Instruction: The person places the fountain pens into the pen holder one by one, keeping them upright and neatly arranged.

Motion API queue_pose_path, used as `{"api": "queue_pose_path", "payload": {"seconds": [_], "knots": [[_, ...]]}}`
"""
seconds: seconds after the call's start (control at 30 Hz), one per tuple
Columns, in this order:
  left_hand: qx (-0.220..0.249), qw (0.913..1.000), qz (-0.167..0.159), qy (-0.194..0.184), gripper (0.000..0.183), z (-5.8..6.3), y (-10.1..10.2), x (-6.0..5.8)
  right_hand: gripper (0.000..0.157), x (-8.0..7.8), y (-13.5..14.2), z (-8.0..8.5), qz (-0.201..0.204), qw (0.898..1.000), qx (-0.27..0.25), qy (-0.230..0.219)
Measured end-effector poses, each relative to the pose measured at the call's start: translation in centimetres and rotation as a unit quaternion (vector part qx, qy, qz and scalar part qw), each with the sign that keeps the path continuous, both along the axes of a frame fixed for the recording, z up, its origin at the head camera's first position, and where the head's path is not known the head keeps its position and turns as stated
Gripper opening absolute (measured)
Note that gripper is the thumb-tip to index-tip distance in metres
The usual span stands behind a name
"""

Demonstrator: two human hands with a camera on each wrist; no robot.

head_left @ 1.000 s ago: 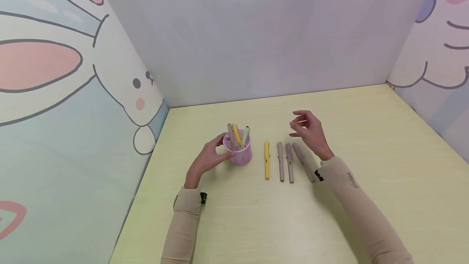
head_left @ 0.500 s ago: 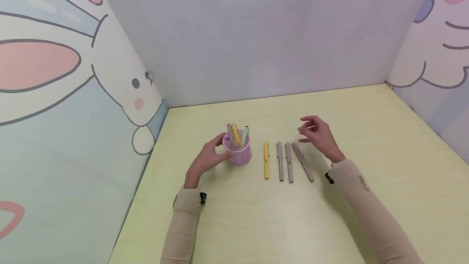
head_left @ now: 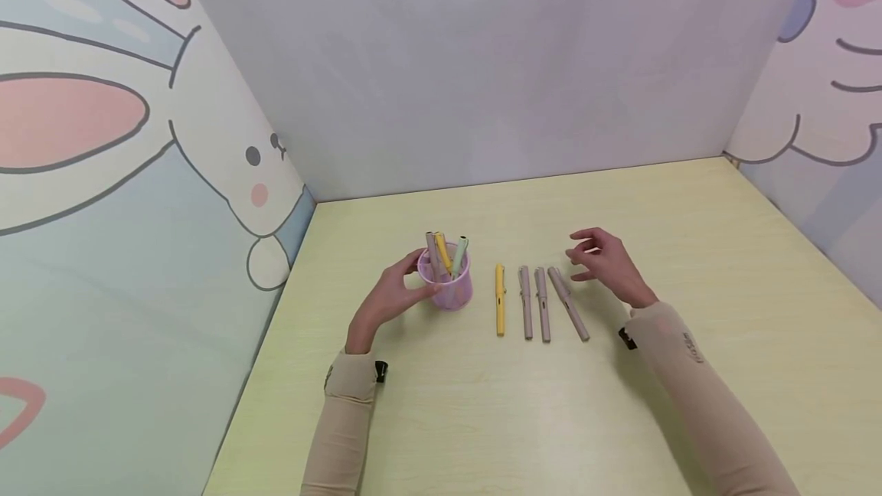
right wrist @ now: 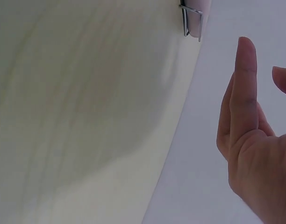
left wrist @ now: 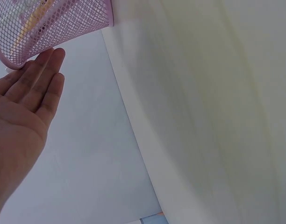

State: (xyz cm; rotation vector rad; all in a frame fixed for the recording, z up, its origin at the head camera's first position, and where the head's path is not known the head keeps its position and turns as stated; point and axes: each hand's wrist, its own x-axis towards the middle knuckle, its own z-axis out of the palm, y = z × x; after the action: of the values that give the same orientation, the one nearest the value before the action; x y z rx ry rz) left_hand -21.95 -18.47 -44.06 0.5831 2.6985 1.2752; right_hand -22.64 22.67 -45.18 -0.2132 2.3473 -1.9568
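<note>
A pink mesh pen holder point(head_left: 455, 298) stands upright on the table with a mauve pen point(head_left: 433, 255), a yellow pen point(head_left: 443, 251) and a pale green pen point(head_left: 459, 255) in it. My left hand point(head_left: 388, 298) holds it from the left, thumb at the front rim and fingers round the far side. The left wrist view has its fingers point(left wrist: 49, 88) against the mesh. To the right of the holder lie another yellow pen point(head_left: 500, 301) and three mauve pens point(head_left: 526, 303), the rightmost one slanted. My right hand point(head_left: 609, 262) hovers beyond that slanted pen, fingers loosely bent, holding nothing.
The pale wooden table point(head_left: 441, 419) meets a plain grey wall point(head_left: 510, 67) at the back. A wall with a rabbit drawing point(head_left: 227, 151) borders the left side, and another cartoon wall point(head_left: 820, 98) the right. In the right wrist view, a pen's metal clip point(right wrist: 192, 21) shows at the top.
My right hand has drawn back to the right and a little toward me, away from the slanted pen. The left hand, the pen holder and the pens stay as they were.
</note>
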Motion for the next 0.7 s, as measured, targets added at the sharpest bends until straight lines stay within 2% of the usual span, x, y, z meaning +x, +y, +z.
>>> {"api": "queue_pose_path", "payload": {"seconds": [0.37, 0.7], "knots": [[-0.002, 1.0, -0.001, -0.002, 0.081, 0.03, -0.07, 0.03, 0.053, 0.35, 0.43, -0.39, 0.034, 0.998, 0.031, -0.052], [0.004, 1.0, -0.004, 0.0, 0.08, 0.0, -0.14, -0.01, 0.054, 0.59, 0.53, -0.77, 0.057, 0.995, 0.042, -0.07]]}}
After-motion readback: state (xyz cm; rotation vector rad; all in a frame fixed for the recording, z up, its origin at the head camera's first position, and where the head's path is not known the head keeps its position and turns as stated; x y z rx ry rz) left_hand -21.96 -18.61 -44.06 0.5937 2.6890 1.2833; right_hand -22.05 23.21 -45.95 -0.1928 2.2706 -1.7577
